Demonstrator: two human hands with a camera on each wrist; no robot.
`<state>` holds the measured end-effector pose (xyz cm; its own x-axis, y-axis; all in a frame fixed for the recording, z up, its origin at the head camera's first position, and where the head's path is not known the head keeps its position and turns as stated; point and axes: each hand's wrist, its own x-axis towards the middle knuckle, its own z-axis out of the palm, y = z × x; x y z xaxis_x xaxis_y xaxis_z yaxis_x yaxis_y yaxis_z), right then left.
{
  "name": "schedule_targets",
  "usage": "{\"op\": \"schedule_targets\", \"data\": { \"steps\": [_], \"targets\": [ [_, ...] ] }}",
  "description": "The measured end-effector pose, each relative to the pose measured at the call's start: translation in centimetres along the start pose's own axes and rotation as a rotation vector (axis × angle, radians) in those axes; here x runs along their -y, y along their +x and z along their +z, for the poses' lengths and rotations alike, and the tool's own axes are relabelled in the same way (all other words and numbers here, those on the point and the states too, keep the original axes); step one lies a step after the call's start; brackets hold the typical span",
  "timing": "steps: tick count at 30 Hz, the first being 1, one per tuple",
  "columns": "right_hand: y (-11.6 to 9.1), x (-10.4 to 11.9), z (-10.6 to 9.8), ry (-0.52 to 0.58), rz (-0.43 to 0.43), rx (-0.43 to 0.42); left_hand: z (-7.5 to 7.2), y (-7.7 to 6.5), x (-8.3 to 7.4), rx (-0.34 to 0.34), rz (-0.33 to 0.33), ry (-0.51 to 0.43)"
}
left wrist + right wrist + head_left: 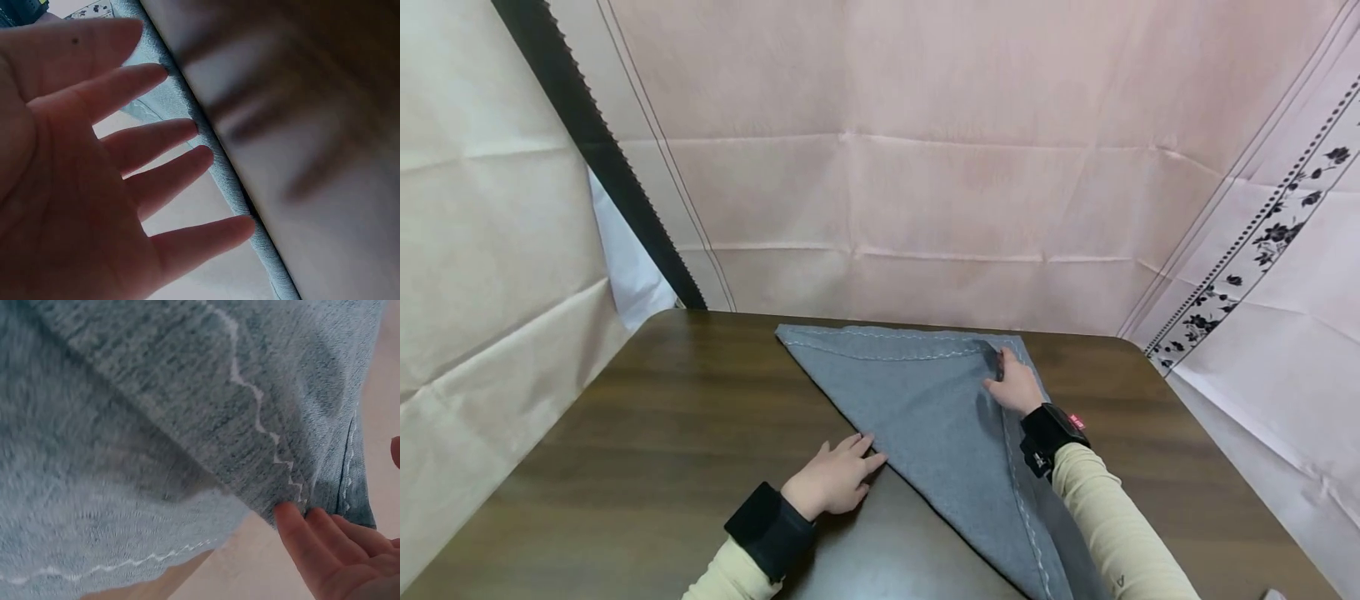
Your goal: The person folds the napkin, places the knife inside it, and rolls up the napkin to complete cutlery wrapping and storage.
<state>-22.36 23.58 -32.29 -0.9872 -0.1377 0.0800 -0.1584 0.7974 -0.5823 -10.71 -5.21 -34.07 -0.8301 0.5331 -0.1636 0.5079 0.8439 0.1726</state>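
Note:
A grey-blue cloth (pixel 917 408), folded into a triangle with white zigzag stitching near its edges, lies on the brown table in the head view. My left hand (pixel 837 477) has its fingers spread, the fingertips at the long folded edge; the left wrist view shows the outstretched fingers (pixel 172 134) along this fold. Up by the cloth's far right corner is my right hand (pixel 1018 385), index finger and thumb apart. In the right wrist view, the fingers (pixel 315 540) meet the stitched corner of the cloth, with the thumb off to the side.
The brown wooden table (pixel 647 442) has rounded far corners. Pale creased sheets (pixel 925 192) hang behind it and at both sides, with a black strip (pixel 610 158) at the left and a floral border (pixel 1262 233) at the right. A small grey object (pixel 1273 594) shows at the bottom right.

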Motion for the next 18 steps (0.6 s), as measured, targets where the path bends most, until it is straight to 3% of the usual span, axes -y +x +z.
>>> {"op": "schedule_targets", "data": {
  "steps": [12,18],
  "targets": [
    [2.0,-1.0,-0.3,-0.106,0.014,0.050,-0.2,0.2,0.0,0.026,-0.002,-0.016],
    [3.6,-1.3,-0.5,-0.161,0.025,0.011,0.1,0.5,0.3,0.035,-0.001,0.017]
  ]
}}
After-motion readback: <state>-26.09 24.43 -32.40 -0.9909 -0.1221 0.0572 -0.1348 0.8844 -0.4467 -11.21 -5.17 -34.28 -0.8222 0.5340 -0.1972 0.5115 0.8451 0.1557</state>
